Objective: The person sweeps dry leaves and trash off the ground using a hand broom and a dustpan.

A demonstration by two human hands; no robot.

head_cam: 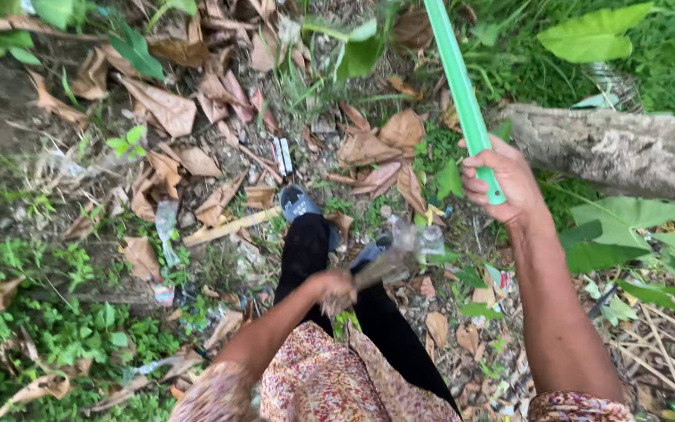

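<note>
Outdoor ground (220, 258), bare soil patches under a loose litter of dry brown leaves (167, 109), curled and papery, mixed with green weeds and grass at the left and bottom edges. Scraps of clear plastic wrapper (167, 227) and small white bits lie among the leaves. Rough grey log (626, 148), bark cracked, lies across the upper right, with broad smooth green leaves (595, 35) above and below it.

Right hand (501, 178) is in a closed grip around a green pole (462, 94): smooth, plastic-looking, flat-sided, straight. Its long axis runs from the hand up and slightly left, out of the top edge of the picture; the lower end sits in the fist, just in front of the log's left end.

Left hand (333, 287) is in a closed grip on a stubby brown bundle (388, 262), fibrous and blurred by motion, kind cannot be told. It points up and right from the fist, toward a crumpled clear plastic piece (430, 241) on the ground just beyond its tip; touching or not cannot be told.

Below the hands: black trouser legs (306, 250), grey sandals (297, 202) on the leaf litter, and a floral-patterned garment (322, 383) in pink and tan, matching sleeves on both forearms.
</note>
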